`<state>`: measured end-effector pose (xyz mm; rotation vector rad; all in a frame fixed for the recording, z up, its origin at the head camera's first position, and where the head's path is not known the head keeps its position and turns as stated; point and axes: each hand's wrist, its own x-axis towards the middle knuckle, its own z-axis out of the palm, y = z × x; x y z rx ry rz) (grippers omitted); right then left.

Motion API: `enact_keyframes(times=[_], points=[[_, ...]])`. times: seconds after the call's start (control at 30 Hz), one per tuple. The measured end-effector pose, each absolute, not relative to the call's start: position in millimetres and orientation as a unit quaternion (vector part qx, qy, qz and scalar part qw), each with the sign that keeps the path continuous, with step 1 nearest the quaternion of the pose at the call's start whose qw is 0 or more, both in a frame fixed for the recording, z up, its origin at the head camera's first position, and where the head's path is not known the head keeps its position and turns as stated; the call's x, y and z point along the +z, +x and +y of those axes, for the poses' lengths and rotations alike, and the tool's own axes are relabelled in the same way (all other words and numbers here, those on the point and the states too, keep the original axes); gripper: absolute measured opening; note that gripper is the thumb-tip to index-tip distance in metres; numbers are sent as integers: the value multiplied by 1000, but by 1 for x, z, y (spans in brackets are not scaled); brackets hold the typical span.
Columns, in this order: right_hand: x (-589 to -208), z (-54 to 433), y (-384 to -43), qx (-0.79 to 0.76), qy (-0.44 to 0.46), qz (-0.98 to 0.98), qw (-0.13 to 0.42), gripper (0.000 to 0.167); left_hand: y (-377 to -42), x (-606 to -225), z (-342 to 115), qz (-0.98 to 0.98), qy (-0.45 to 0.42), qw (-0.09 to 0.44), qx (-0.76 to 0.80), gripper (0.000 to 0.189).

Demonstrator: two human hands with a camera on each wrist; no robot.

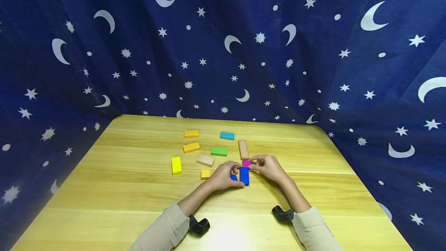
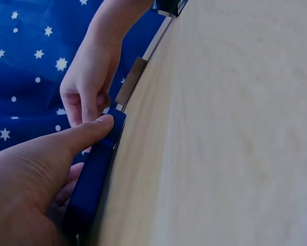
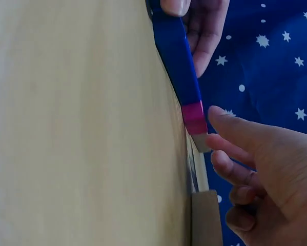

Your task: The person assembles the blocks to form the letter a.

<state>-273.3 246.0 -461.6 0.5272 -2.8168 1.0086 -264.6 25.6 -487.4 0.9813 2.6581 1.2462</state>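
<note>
My left hand [image 1: 224, 175] pinches a blue block [image 1: 244, 176] lengthwise, with its thumb at the near end and fingertips at the far end. Beneath that hand shows part of a second blue block [image 1: 234, 177]; the rest is hidden. A small pink block [image 1: 246, 164] lies right at the far end of the gripped one. Beside the pink block is my right hand [image 1: 270, 167]; in the right wrist view its thumb and index finger are spread, with a narrow gap to the pink block [image 3: 195, 119]. Just beyond the pink block lies a long beige block [image 1: 243, 150].
To the left lie a small orange block [image 1: 205, 174], a beige block [image 1: 205, 160], a yellow block [image 1: 176, 165] and a green block [image 1: 219, 151]. Farther back are two orange blocks [image 1: 191, 148] and a light blue block [image 1: 227, 136]. A starry curtain [image 1: 209, 49] hangs behind the wooden table [image 1: 139, 204].
</note>
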Motion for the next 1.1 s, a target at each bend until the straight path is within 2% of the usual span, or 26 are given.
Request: enact_keyframes(times=[0.13,0.33,0.5,0.63,0.83,1.1], points=[[-461,246,-274,325,148,-932,62,19,-264,-486,26,863,307,25,400,62],[-463,242,-275,325,155,-931,66,13,-263,-482,30,878,292,22,379,69],[-460,239,-274,319,159,-931,72,14,-262,-478,34,892,278,21,356,75],[-457,239,-273,327,160,-928,74,23,-262,-476,36,901,279,18,333,75],[-459,241,-274,335,202,-920,29,48,-261,-475,36,906,275,24,321,77],[-460,239,-274,314,229,-921,25,48,-262,-478,35,906,279,16,318,78]])
